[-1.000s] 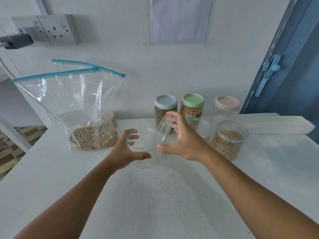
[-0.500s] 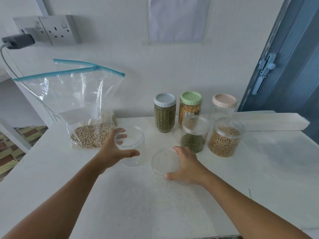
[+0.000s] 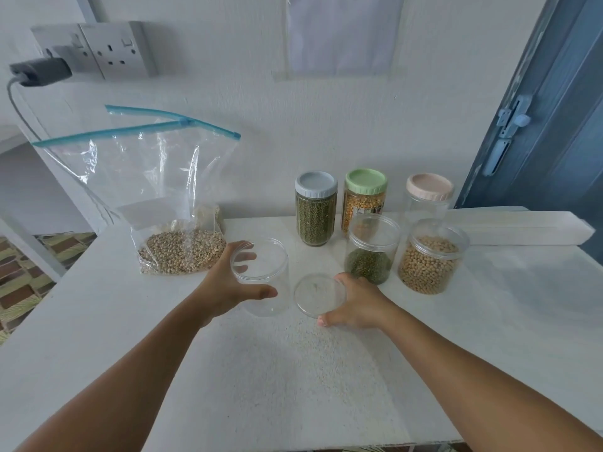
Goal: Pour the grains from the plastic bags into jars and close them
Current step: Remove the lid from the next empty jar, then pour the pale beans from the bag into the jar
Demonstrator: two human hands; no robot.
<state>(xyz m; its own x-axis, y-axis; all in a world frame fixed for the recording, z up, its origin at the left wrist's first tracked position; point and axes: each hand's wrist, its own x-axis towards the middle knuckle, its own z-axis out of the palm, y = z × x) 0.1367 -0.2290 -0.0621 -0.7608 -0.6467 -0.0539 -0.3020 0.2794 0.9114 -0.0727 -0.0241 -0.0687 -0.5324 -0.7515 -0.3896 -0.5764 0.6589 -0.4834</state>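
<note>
Task under way: the left hand [image 3: 228, 282] grips an empty, uncapped clear jar [image 3: 264, 278] beside the open grain bag [image 3: 176, 230], the right hand [image 3: 355, 305] holds its lid [image 3: 319, 295] at the table [image 3: 326, 370], pouring and closing remain.

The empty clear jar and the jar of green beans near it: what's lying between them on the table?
In the head view, the clear lid lies flat between the empty jar and the green-bean jar, with the right hand on it.
</note>
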